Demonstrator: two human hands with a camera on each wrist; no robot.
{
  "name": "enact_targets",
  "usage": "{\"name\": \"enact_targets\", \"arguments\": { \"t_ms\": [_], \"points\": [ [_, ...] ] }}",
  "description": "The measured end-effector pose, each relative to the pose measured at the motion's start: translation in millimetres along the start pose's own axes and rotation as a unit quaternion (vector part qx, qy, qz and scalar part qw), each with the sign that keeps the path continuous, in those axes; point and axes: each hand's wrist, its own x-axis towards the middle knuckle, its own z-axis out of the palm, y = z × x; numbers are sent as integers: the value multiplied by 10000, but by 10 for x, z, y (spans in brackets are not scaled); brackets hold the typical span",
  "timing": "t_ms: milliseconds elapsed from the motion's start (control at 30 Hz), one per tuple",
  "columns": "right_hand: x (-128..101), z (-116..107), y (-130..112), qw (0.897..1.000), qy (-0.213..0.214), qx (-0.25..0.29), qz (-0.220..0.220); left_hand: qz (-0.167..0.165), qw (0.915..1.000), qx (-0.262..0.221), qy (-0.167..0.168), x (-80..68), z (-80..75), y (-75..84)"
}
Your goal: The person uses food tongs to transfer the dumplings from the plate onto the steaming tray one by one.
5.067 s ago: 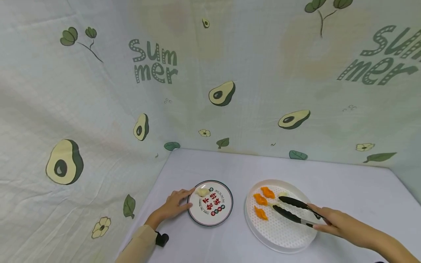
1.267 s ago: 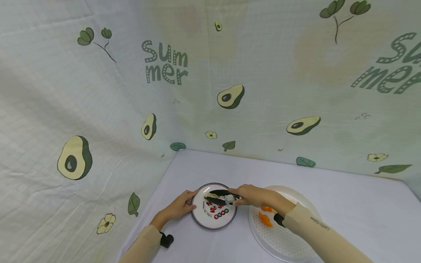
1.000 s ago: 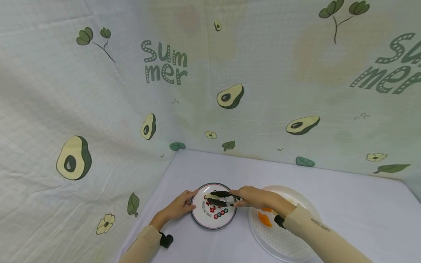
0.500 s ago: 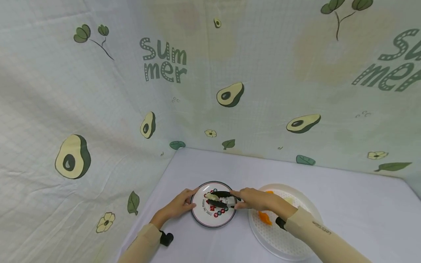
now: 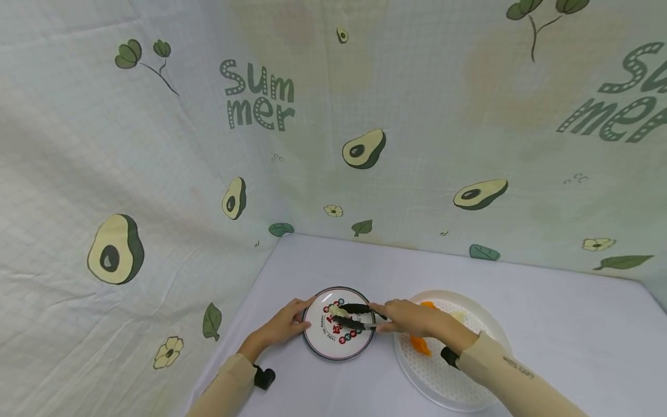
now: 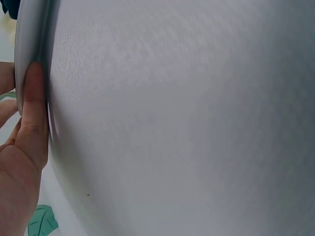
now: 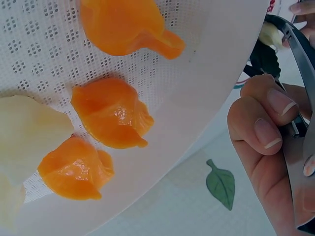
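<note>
My left hand [image 5: 283, 324] grips the left rim of a small white printed plate [image 5: 333, 348]; the left wrist view shows fingers [image 6: 33, 93] against its side. My right hand [image 5: 409, 317] holds metal tongs [image 7: 295, 172] with black heads. Over the plate, a pale dumpling [image 5: 336, 311] sits between the tong tips; whether they squeeze it I cannot tell. Under my right forearm lies a round white perforated tray [image 5: 453, 388]. On it are orange dumplings [image 7: 114, 113] and pale dumplings [image 7: 29, 137], partly hidden by the forearm in the head view.
A white cloth table [image 5: 375, 382] bears both dishes. An avocado-print curtain [image 5: 406, 145] hangs behind it and along the left side. The tray stands to the right of the plate, close to its rim.
Since the earliest frame, my right hand and tongs have moved left from the tray to the plate. Lately the tongs and pale dumpling have shifted slightly right. My left hand stays at the plate.
</note>
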Motion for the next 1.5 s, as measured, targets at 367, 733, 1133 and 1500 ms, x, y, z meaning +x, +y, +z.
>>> {"name": "enact_targets", "arguments": {
  "t_ms": [367,733,1133,1500],
  "points": [
    [-157,-13,27,9992,302,80,-231,1,10000,-30,-51,-15,37,11],
    [-558,-192,124,9968,597,226,-491,48,10000,34,-51,-20,42,-4],
    [-1248,-240,322,9934,620,964,-17,-36,9999,-115,-44,7,24,10],
    [-1749,-27,569,9929,751,855,338,-58,9999,-82,8,-8,6,35]
  ]
}}
